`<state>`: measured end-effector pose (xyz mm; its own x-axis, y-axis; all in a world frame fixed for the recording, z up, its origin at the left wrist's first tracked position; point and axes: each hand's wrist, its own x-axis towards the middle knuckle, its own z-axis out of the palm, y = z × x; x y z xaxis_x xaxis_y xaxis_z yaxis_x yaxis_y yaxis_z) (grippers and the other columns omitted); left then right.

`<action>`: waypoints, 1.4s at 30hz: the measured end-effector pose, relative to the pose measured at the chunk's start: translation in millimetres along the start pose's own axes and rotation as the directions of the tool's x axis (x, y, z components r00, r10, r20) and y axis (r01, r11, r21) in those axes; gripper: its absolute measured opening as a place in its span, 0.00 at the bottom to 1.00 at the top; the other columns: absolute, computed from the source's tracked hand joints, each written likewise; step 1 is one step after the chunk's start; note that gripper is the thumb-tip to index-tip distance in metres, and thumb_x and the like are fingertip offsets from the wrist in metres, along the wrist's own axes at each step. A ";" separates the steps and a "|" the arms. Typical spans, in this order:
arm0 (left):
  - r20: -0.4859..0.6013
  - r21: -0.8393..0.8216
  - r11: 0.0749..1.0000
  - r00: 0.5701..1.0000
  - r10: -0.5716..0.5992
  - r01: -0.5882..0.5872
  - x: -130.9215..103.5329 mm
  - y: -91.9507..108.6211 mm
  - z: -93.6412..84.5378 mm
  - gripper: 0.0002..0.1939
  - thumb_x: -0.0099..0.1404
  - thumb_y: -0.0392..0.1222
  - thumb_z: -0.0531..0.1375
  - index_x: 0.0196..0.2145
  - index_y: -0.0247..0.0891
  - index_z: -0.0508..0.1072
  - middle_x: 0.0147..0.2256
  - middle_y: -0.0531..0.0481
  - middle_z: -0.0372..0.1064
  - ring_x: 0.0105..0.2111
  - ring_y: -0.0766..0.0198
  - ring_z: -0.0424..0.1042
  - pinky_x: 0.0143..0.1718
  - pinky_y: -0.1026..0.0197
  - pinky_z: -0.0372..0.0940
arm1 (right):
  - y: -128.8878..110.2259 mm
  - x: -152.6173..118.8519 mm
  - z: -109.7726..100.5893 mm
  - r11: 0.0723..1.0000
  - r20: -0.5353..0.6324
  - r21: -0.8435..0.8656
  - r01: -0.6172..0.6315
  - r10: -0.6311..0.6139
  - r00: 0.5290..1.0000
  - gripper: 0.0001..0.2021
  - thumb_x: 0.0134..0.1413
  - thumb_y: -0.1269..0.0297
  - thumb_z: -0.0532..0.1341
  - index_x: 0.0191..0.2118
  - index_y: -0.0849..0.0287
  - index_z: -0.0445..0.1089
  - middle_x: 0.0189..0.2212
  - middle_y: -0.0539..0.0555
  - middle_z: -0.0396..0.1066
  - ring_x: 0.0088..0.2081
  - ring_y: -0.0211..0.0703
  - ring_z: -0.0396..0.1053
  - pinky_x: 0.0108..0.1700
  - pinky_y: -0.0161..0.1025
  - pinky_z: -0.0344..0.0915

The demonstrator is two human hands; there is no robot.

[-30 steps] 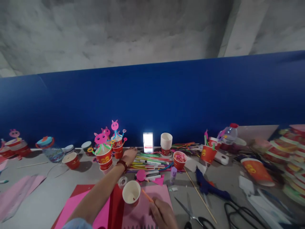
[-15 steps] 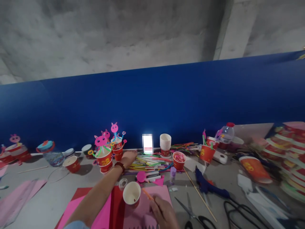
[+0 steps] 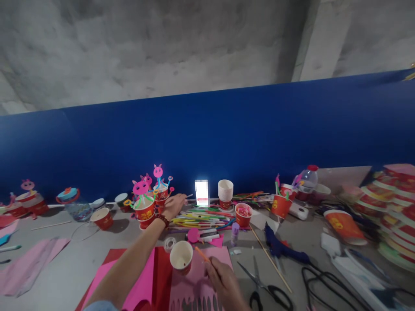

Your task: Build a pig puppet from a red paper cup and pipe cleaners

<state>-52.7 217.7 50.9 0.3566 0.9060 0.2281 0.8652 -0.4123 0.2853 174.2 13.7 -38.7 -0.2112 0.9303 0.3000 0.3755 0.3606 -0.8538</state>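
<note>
My left hand [image 3: 175,204] is stretched to the back of the table, beside the paper cups with pink animal figures [image 3: 145,212]. Its fingers are closed on a thin whitish stick [image 3: 189,196], whose kind I cannot make out. Low in the middle, my right hand [image 3: 221,276] pinches a slim orange strip [image 3: 201,253]. Just left of that strip stands a paper cup [image 3: 181,258], mouth up, with a small dark bit inside. Under it lies pink paper [image 3: 223,255] with a cut, fringed edge. Bundled colourful stems [image 3: 197,219] are spread in front of my left hand.
Right of my right hand lie scissors [image 3: 262,286], a wooden stick [image 3: 270,260] and a blue glue gun [image 3: 282,248] with a black cord. A cup stack [image 3: 225,192], a cup of pink bits [image 3: 243,214] and a purple-capped glue stick [image 3: 235,235] stand behind. Cup stacks [image 3: 402,220] crowd the right.
My left hand has risen slightly from the stems, and a thin whitish stick now shows at its fingers. My right hand keeps the orange strip near the cup. The view has shifted slightly.
</note>
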 end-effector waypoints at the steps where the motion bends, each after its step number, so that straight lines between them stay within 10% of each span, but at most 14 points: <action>1: -0.015 -0.009 0.999 0.999 -0.048 0.048 -1.4 1.2 -1.5 0.18 0.71 0.45 0.61 0.55 0.37 0.70 0.54 0.42 0.70 0.48 0.54 0.74 0.48 0.46 0.72 | -1.5 -0.1 -1.3 1.000 0.006 0.016 -0.008 0.008 1.000 0.28 0.70 0.42 0.42 0.28 0.56 0.64 0.22 0.49 0.64 0.26 0.41 0.63 0.29 0.35 0.56; 10: 0.210 -0.483 0.820 0.950 -0.231 0.306 -0.1 11.7 4.9 0.17 0.71 0.45 0.61 0.54 0.37 0.71 0.54 0.43 0.70 0.49 0.54 0.74 0.49 0.46 0.72 | -10.7 1.4 -2.1 0.998 0.005 0.061 -0.036 0.036 0.999 0.28 0.68 0.40 0.45 0.27 0.56 0.62 0.21 0.48 0.63 0.25 0.41 0.62 0.29 0.35 0.57; 17: 0.381 -0.849 0.354 0.918 -0.106 0.393 7.2 36.4 3.7 0.16 0.71 0.47 0.60 0.52 0.35 0.71 0.47 0.44 0.73 0.42 0.58 0.76 0.43 0.51 0.74 | 3.6 3.2 2.7 0.957 -0.071 0.271 -0.103 0.127 0.989 0.28 0.66 0.37 0.48 0.31 0.56 0.67 0.19 0.46 0.60 0.20 0.37 0.59 0.23 0.33 0.55; 26: 0.371 -0.917 -0.143 0.928 0.040 0.373 -53.3 84.0 -41.6 0.11 0.70 0.37 0.57 0.47 0.32 0.73 0.40 0.36 0.79 0.40 0.55 0.80 0.45 0.55 0.72 | -7.4 3.2 -3.6 0.893 -0.146 0.431 -0.127 0.208 0.967 0.27 0.60 0.35 0.55 0.32 0.56 0.70 0.17 0.45 0.59 0.17 0.36 0.54 0.17 0.33 0.52; 32: 0.352 -0.906 -0.227 0.933 0.067 0.358 -112.4 133.2 -44.7 0.11 0.68 0.41 0.62 0.46 0.33 0.75 0.28 0.48 0.74 0.16 0.75 0.62 0.16 0.72 0.54 | -23.5 6.6 -14.5 0.781 -0.166 0.603 -0.161 0.321 0.932 0.27 0.57 0.31 0.55 0.29 0.54 0.64 0.15 0.44 0.55 0.15 0.35 0.49 0.17 0.35 0.46; 36: 0.301 -0.942 -0.195 0.944 -0.136 0.273 -147.5 162.4 -21.4 0.17 0.66 0.52 0.64 0.42 0.34 0.78 0.21 0.58 0.62 0.14 0.78 0.49 0.14 0.72 0.42 | -38.9 -0.5 -18.6 0.726 -0.118 0.666 -0.174 0.333 0.936 0.28 0.58 0.32 0.55 0.26 0.55 0.63 0.12 0.43 0.54 0.13 0.33 0.47 0.16 0.33 0.47; 42: 0.261 -0.953 -0.246 0.891 -0.372 0.176 -170.9 181.7 14.2 0.19 0.57 0.54 0.70 0.40 0.37 0.80 0.35 0.47 0.78 0.33 0.62 0.75 0.33 0.65 0.68 | -65.2 -25.1 -7.4 0.527 0.148 0.790 -0.315 0.334 0.931 0.24 0.57 0.37 0.61 0.29 0.56 0.65 0.09 0.40 0.55 0.10 0.29 0.45 0.13 0.29 0.50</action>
<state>48.6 -10.7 50.6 0.0875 0.9854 -0.1461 -0.4862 0.1702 0.8571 161.7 -32.7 12.5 -0.2048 0.9764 -0.0692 -0.4483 -0.1564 -0.8801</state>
